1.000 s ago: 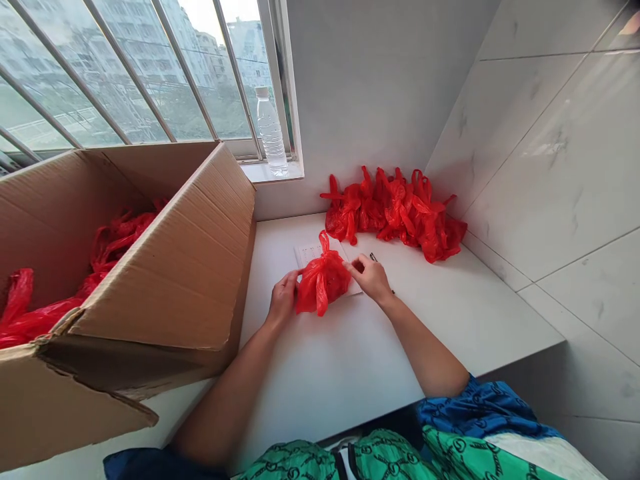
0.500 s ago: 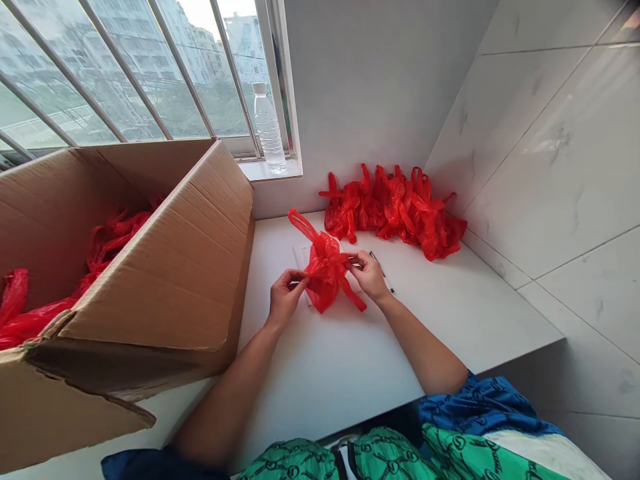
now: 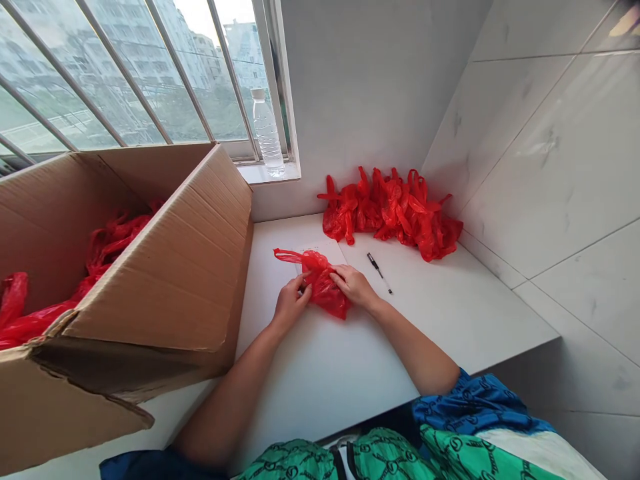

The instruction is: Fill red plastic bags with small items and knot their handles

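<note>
A red plastic bag lies on the white table between my two hands, one handle loop stretching out to the left. My left hand grips the bag's left side with bent fingers. On the upper right side, my right hand has its fingers closed on the film. What the bag contains is hidden. Part of a white paper sheet shows beneath and behind the bag. Just right of my right hand rests a black and clear pen.
Several tied red bags are heaped against the back wall. On the left, a large open cardboard box holds more red bags. A clear water bottle stands on the windowsill by the barred window. Tiled wall bounds the right side.
The bag has gone from upright, with its handles pulled apart, to lower and flatter on the table. My hands have moved down onto its sides. The pen shows fully now.
</note>
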Action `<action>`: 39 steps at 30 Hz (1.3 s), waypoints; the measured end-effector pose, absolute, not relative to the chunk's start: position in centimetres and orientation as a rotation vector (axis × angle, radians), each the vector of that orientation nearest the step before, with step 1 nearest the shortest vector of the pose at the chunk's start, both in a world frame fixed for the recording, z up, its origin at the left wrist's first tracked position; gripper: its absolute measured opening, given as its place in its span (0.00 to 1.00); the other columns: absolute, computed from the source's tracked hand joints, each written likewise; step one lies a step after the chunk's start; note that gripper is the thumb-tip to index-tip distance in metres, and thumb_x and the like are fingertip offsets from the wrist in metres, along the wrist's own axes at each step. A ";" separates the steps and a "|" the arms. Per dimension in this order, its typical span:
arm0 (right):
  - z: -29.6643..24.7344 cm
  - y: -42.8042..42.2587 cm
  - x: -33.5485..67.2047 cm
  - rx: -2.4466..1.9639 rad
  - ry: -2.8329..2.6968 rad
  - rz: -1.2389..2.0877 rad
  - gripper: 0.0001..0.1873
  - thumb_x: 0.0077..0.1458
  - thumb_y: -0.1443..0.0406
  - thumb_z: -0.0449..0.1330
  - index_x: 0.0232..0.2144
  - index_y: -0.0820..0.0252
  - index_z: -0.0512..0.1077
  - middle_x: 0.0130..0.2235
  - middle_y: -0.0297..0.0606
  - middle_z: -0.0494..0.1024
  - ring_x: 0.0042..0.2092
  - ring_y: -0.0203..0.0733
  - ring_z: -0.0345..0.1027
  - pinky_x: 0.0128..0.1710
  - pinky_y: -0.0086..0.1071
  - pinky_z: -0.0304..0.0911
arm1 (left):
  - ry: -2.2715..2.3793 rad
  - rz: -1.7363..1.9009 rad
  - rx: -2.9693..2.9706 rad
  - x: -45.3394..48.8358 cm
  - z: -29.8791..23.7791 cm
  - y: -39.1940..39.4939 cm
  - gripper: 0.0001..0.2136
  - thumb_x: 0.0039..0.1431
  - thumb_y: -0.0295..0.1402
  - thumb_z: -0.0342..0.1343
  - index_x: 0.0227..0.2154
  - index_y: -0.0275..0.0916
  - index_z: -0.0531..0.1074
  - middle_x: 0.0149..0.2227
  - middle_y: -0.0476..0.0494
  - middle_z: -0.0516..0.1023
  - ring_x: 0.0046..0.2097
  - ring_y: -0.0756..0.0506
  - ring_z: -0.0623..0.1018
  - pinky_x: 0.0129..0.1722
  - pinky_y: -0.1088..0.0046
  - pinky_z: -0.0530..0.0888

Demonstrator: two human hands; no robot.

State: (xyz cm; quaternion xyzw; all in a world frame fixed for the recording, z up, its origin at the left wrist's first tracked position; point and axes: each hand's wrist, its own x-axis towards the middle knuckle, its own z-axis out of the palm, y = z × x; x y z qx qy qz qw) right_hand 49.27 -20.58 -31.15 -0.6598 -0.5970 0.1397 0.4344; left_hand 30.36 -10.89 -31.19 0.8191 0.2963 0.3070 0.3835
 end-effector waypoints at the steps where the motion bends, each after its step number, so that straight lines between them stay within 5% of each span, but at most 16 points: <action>1: -31.2 -20.7 49.5 -1.676 -1.494 0.341 0.16 0.64 0.60 0.52 0.48 0.54 0.76 0.49 0.44 0.79 0.53 0.52 0.69 0.56 0.48 0.61 | 0.784 0.797 2.128 30.2 -31.1 -10.7 0.17 0.61 0.34 0.52 0.52 0.40 0.73 0.27 0.51 0.70 0.28 0.49 0.70 0.28 0.76 0.67; 4: -30.7 -21.0 49.7 -1.665 -1.472 0.296 0.20 0.62 0.61 0.53 0.54 0.55 0.73 0.57 0.44 0.74 0.59 0.51 0.65 0.61 0.48 0.58 | 0.816 0.918 2.248 30.0 -30.4 -10.8 0.15 0.62 0.36 0.52 0.49 0.40 0.73 0.31 0.47 0.72 0.34 0.47 0.73 0.30 0.74 0.69; 8: -30.0 -20.8 48.6 -1.588 -1.415 0.212 0.29 0.64 0.60 0.48 0.66 0.57 0.57 0.68 0.43 0.58 0.69 0.45 0.50 0.68 0.44 0.48 | 0.758 1.167 2.413 31.1 -29.5 -11.7 0.17 0.64 0.38 0.53 0.53 0.38 0.70 0.49 0.37 0.72 0.52 0.41 0.72 0.53 0.62 0.71; 14: -32.0 -18.9 47.4 -1.742 -1.527 0.242 0.32 0.66 0.61 0.43 0.70 0.62 0.46 0.71 0.42 0.48 0.72 0.43 0.38 0.70 0.44 0.40 | 0.773 0.844 2.582 34.2 -30.7 -12.0 0.28 0.68 0.34 0.42 0.68 0.33 0.48 0.69 0.32 0.53 0.70 0.39 0.55 0.67 0.53 0.56; 19: -32.9 -18.5 47.6 -1.850 -1.549 0.283 0.32 0.66 0.61 0.43 0.70 0.64 0.48 0.71 0.43 0.48 0.72 0.43 0.40 0.70 0.45 0.38 | 0.960 0.470 2.734 34.4 -31.0 -12.0 0.26 0.69 0.35 0.35 0.69 0.38 0.48 0.71 0.40 0.48 0.72 0.42 0.48 0.69 0.48 0.45; 39: -32.9 -18.3 47.2 -1.906 -1.565 0.256 0.31 0.65 0.61 0.43 0.66 0.71 0.56 0.69 0.48 0.55 0.71 0.45 0.44 0.71 0.43 0.39 | 1.045 0.282 2.709 34.1 -30.3 -12.4 0.27 0.69 0.36 0.31 0.69 0.35 0.50 0.71 0.41 0.47 0.72 0.45 0.46 0.69 0.50 0.41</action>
